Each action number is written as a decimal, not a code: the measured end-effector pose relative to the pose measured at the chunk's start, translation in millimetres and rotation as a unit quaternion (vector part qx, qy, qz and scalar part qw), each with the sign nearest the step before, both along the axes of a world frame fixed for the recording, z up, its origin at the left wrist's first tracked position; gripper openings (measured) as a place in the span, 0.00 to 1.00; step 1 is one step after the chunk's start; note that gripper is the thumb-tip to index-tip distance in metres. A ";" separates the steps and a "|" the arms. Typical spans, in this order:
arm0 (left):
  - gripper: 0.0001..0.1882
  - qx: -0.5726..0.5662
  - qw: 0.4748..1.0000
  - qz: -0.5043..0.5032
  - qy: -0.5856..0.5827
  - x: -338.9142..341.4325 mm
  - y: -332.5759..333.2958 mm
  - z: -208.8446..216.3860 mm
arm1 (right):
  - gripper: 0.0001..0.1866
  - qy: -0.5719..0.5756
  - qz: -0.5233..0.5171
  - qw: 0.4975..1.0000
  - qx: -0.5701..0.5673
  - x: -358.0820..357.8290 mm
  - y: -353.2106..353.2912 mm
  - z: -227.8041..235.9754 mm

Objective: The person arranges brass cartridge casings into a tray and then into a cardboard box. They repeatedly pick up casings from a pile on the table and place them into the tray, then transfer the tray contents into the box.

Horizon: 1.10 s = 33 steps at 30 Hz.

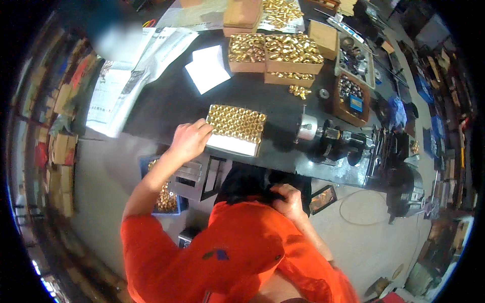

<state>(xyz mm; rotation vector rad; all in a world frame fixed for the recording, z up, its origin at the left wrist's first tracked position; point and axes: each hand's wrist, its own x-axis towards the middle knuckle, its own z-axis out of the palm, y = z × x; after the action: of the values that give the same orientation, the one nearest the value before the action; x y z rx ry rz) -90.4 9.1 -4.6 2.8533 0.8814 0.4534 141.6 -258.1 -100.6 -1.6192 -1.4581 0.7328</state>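
- While the brass fittings (236,121) stand in close rows inside a shallow white-floored box (232,145), the left hand (190,138) is at that box's nine-o'clock edge.
- The box sits at the near side of the black table (164,108), near the middle of the view; a bare white strip runs along its six-o'clock side.
- The step in hand looks like filling or straightening the rows; the next move would seem to call for a steady box and one fitting set upright in that strip.
- The left forearm rises from seven o'clock with the elbow held out, back of the hand upward, fingers bent together toward the box. Whether they pinch a fitting or only touch the wall cannot be told.
- The right hand (288,199), at five o'clock from the box, is loosely curled over the black trousers (242,182), off the table; whether it grips anything is unclear.
- A cardboard box (295,67) heaped with brass pieces stands at one o'clock, and a machine with a round chuck (307,128) at three.
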 end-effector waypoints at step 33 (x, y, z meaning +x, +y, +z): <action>0.05 0.161 0.937 -0.300 0.083 285.5 64.8 -50.3 | 0.17 -0.013 -0.022 0.999 0.025 13.9 -4.5 0.9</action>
<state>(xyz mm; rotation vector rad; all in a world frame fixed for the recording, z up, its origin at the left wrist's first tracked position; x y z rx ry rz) 195.1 73.9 -54.9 3.2761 -0.0963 0.2991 155.5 -262.6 -99.6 -1.6227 -1.4435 0.6488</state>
